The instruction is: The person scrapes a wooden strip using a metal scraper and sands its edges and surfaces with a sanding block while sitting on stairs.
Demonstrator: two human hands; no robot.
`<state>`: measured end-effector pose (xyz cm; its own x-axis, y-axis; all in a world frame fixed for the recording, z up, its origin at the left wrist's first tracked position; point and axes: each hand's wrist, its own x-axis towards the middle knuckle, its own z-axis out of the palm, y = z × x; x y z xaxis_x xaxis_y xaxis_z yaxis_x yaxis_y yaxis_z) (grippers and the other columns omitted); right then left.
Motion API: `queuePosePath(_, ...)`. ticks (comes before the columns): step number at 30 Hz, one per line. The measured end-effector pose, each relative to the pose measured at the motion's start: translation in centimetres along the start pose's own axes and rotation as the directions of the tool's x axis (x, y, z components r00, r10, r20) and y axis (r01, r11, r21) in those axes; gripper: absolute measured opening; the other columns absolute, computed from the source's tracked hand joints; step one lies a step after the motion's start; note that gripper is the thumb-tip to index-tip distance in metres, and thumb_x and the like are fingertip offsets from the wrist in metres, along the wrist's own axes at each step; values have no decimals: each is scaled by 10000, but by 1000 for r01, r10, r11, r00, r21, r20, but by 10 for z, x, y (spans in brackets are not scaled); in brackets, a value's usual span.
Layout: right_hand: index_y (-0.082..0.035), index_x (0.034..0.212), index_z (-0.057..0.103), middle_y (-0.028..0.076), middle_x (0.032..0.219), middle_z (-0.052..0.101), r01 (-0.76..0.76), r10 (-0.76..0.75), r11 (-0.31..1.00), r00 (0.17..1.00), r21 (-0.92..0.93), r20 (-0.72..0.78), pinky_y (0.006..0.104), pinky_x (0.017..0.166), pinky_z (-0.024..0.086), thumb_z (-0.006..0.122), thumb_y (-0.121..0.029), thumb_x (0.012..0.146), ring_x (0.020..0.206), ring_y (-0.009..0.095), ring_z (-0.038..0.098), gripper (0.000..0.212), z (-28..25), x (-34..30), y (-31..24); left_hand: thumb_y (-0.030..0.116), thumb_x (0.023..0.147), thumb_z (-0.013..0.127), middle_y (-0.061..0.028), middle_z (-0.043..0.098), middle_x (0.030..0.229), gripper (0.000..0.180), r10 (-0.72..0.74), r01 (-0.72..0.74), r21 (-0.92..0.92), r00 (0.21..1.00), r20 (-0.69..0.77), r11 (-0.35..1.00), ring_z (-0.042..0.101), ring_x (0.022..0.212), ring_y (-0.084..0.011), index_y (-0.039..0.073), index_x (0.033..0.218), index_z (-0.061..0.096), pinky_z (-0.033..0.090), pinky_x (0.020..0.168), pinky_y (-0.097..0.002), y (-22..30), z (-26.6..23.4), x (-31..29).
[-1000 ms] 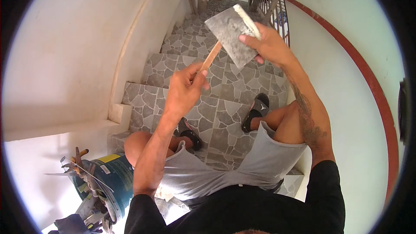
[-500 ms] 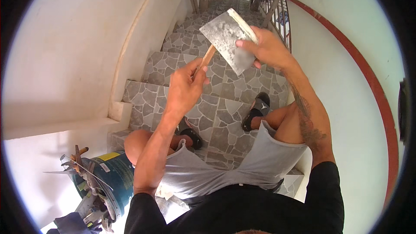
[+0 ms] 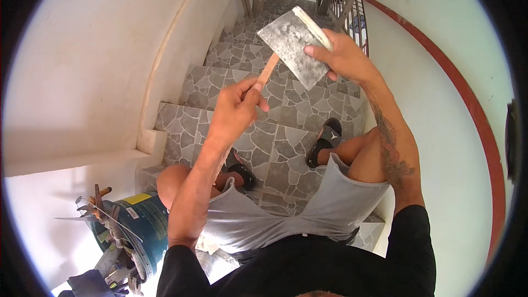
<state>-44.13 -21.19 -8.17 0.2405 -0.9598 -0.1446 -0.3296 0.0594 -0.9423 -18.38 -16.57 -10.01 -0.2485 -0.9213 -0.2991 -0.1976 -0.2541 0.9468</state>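
I'm watching the person sit on the tiled stairs (image 3: 220, 91) with both hands raised out ahead; the left hand (image 3: 236, 109) pinches a wooden stick (image 3: 268, 70) between thumb and forefinger, the other fingers loosely curled; the right hand (image 3: 345, 58) grips a flat grey plate (image 3: 291, 36), thumb pressed on its blotched face and fingers wrapped behind. The plate is held tilted above the lower steps, with a thick whitish strip (image 3: 309, 26) along its upper right edge; the stick's far end meets the opposite edge, though I cannot tell whether it only touches there or slips behind.

The step in hand looks like working the stick at the plate's edge or back; as I judge it, the next move calls for a steady right hand while the left guides the stick lightly, fingers clear of the corners.

Beside the left knee (image 3: 175, 182) leans a dark green bucket (image 3: 153, 221); assorted tools (image 3: 110, 217) crowd its mouth.
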Motion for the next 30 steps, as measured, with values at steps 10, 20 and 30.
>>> queuePosePath(10, 17, 1089, 584, 37, 785, 609, -15, 44, 997, 929, 81, -368, 224, 412, 377, 649, -292, 963, 587, 69, 537, 340, -41, 24, 20, 212, 1014, 514, -13, 625, 694, 305, 70, -71, 25, 997, 36, 997, 423, 488, -26, 2, 1188, 649, 325, 445, -224, -3, 3, 2)
queuePosePath(20, -24, 1186, 634, 37, 837, 671, 63, -70, 996, 992, -61, -107, 268, 542, 487, 720, -386, 899, 698, 109, 625, 470, 13, -10, -10, 300, 1054, 435, -2, 550, 625, 336, -87, 99, -174, 993, 75, 980, 408, 421, -54, 26, 1085, 626, 302, 389, -210, 4, -2, 2)
queuePosePath(30, -54, 1163, 661, 109, 848, 695, 64, -205, 960, 822, -273, -531, 336, 694, 516, 709, -367, 902, 751, 156, 641, 410, -29, 22, 7, 307, 1068, 380, 26, 414, 554, 350, -120, 146, -235, 985, 121, 961, 313, 366, -60, 19, 1039, 577, 258, 341, -229, 4, -9, -2)
